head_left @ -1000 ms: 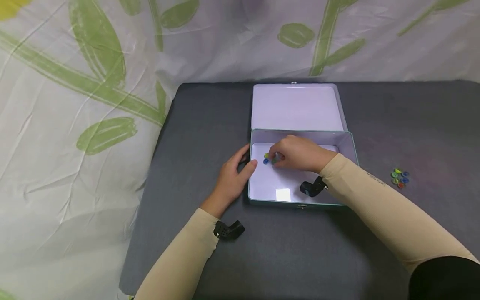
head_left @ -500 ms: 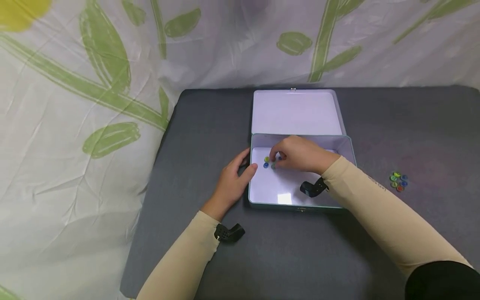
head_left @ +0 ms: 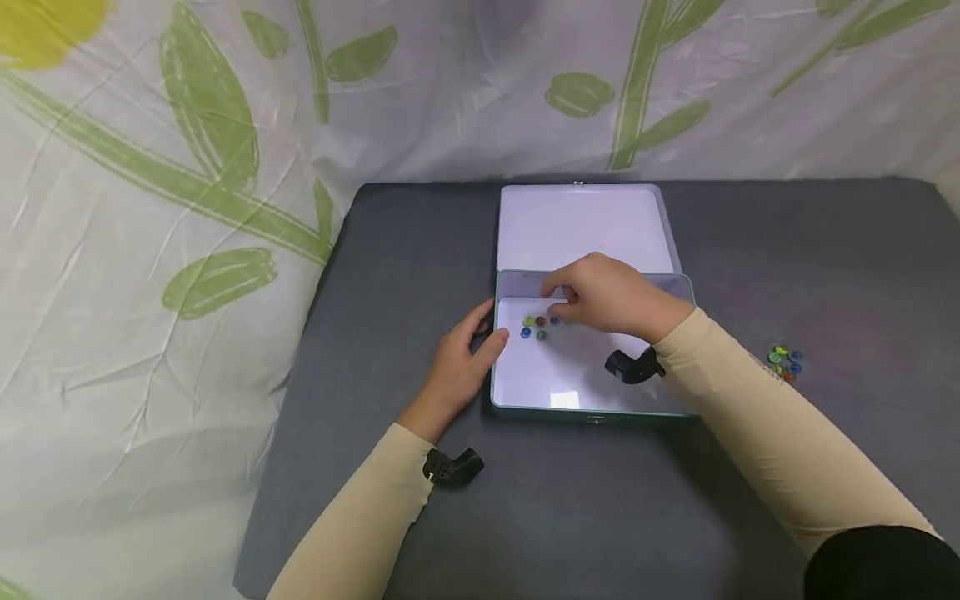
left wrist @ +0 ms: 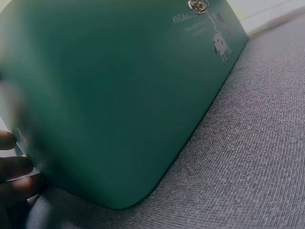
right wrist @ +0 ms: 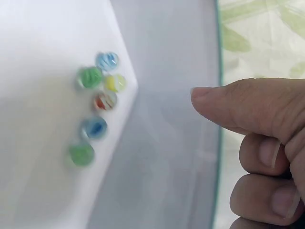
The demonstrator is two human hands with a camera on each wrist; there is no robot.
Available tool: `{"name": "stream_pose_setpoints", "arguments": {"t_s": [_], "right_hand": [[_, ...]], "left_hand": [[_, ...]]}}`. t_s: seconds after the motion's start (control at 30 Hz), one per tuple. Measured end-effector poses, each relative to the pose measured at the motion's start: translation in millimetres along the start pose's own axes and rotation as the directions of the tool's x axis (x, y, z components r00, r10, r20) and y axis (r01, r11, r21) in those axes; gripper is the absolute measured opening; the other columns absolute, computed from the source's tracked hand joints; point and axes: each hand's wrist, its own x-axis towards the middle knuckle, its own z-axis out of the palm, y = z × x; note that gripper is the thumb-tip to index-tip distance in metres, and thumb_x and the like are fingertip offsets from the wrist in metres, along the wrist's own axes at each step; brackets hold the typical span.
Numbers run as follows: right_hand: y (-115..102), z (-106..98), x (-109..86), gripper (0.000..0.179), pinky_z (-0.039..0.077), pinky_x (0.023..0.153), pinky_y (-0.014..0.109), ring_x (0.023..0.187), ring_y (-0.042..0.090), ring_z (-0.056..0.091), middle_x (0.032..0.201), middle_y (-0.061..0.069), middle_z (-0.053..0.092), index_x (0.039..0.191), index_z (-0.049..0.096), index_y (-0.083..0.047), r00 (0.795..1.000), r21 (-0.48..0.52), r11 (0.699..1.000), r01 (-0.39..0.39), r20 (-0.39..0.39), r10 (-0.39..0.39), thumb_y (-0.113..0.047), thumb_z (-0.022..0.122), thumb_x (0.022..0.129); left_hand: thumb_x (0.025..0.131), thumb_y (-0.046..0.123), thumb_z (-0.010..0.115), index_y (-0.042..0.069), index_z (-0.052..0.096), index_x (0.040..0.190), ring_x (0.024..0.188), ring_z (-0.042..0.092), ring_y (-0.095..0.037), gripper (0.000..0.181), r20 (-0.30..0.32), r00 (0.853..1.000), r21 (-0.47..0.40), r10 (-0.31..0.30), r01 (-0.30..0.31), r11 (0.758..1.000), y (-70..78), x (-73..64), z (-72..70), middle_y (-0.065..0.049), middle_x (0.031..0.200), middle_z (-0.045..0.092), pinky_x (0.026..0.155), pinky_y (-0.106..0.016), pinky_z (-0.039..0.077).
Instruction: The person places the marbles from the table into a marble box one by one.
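In the head view, an open tin box (head_left: 570, 375), white inside and green outside, stands on the table. Several glass marbles (right wrist: 104, 101) in blue, green, yellow and red-brown lie grouped on its floor, near the far left corner. My right hand (head_left: 611, 292) hovers over the box beside the marbles, thumb and forefinger apart. Its right wrist view shows one digit extended, other fingers bent, and no marble in the grasp. My left hand (head_left: 457, 367) rests against the box's left end; its fingers (left wrist: 16, 168) touch the green outer wall in the left wrist view.
The box's lid (head_left: 585, 225) lies folded back behind it. Another cluster of marbles (head_left: 784, 363) sits on the grey cloth-covered table (head_left: 570, 500) to the right, partly beside my right sleeve. A white curtain (head_left: 465, 108) with a green leaf pattern hangs behind the table.
My right hand has lifted slightly up and away from the marbles in the box, leaving a red-brown, a green and a blue one in plainer sight. The left hand stays against the box.
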Motion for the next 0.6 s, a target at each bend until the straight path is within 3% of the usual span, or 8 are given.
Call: {"name": "stream_pose_setpoints", "arguments": {"t_s": [0.23, 0.6], "right_hand": [[5.9, -12.2, -12.2, 0.015, 0.036, 0.054, 0.030, 0.053, 0.012, 0.042, 0.056, -0.003, 0.048, 0.099, 0.076, -0.011, 0.998, -0.007, 1.000, -0.030, -0.055, 0.030, -0.013, 0.075, 0.084], [11.3, -25.2, -39.7, 0.018, 0.038, 0.055, 0.030, 0.054, 0.012, 0.042, 0.058, -0.002, 0.047, 0.102, 0.075, -0.010, 0.991, -0.004, 0.992, -0.127, -0.045, 0.126, -0.014, 0.075, 0.085]], "left_hand": [[0.096, 0.043, 0.053, 0.015, 0.046, 0.147, 0.126, 0.052, -0.022, 0.058, -0.009, 1.000, -0.004, -0.001, 0.001, 1.000, -1.8, 3.0, -0.3, -0.010, 0.142, 0.052, 0.108, -0.045, 0.037], [0.095, 0.046, 0.053, 0.016, 0.045, 0.147, 0.127, 0.051, -0.020, 0.060, -0.002, 1.000, -0.008, -0.031, 0.031, 0.999, -2.9, 2.8, -1.4, -0.009, 0.141, 0.053, 0.108, -0.044, 0.036]]}}
